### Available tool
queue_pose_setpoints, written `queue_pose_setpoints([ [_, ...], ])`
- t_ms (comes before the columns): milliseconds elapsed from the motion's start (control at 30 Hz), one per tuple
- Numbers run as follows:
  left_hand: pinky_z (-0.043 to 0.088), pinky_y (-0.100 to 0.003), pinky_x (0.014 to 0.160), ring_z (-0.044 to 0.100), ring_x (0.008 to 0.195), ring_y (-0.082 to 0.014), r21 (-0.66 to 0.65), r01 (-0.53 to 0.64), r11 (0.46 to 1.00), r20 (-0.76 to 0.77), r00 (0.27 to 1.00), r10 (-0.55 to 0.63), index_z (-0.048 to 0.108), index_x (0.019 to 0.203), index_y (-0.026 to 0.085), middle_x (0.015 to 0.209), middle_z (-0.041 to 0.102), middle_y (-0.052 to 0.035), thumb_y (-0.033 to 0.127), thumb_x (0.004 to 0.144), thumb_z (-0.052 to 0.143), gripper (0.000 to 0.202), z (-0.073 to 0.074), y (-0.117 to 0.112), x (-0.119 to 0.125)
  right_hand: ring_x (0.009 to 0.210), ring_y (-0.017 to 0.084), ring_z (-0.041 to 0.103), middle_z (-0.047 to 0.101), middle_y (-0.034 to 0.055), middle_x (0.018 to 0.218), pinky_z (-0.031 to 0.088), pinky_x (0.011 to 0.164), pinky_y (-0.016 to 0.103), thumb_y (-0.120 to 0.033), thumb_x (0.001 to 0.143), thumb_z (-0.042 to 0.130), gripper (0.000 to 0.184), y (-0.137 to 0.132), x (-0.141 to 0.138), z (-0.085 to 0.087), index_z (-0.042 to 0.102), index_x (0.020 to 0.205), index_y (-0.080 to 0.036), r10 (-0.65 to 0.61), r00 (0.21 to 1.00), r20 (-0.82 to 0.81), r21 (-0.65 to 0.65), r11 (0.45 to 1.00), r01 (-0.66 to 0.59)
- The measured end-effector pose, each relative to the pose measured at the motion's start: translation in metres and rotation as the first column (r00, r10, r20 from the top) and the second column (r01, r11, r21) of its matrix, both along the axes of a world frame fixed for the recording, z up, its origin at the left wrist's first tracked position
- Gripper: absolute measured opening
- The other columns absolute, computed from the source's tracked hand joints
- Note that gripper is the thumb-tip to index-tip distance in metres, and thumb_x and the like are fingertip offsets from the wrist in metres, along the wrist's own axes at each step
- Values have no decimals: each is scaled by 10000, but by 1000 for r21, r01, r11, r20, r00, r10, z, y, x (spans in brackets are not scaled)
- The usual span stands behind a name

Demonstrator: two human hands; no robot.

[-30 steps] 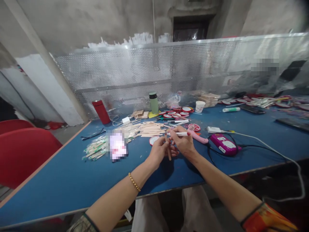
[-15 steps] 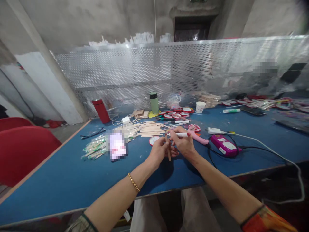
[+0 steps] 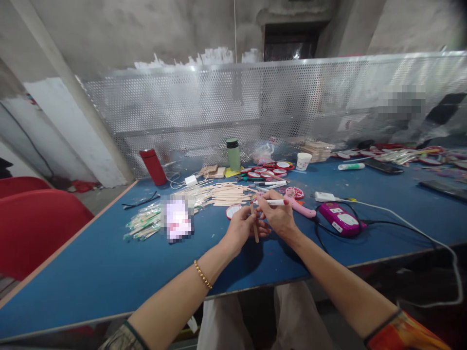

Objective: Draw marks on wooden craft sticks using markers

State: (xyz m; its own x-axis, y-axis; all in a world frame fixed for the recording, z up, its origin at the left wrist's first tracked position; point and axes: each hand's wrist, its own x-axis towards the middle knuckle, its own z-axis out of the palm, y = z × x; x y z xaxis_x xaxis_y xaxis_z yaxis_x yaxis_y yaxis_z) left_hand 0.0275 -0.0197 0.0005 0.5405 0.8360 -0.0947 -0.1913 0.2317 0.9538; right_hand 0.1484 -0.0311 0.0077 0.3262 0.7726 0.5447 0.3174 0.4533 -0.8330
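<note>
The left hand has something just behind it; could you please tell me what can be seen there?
Behind the left hand, a white, red-rimmed disc shows in part, with pale wooden sticks farther back. The rest of the disc is covered.

Compared with a second ago, my view points a touch farther left, putting the paper cup point(image 3: 303, 162) slightly farther right.
</note>
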Motion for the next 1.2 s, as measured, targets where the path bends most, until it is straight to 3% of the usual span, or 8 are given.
queue_pose_setpoints([
  [567,579,-337,599,703,574,-212,3,11,1000,12,1000,-11,524,914,185,611,652,2,400,713,732,360,-1,1,0,402,110,525,589,-16,534,399,371,213,-562,817,605,386,-1,1,0,540,665,-213,-26,999,22,-20,999,26],
  [1200,587,-355,606,704,571,-217,7,-8,1000,-12,1000,8,526,887,181,624,663,-7,365,729,713,306,0,0,1,413,115,519,587,-15,536,391,385,222,-504,821,590,330,0,1,-1,532,669,-217,-10,999,30,-21,1000,11],
])
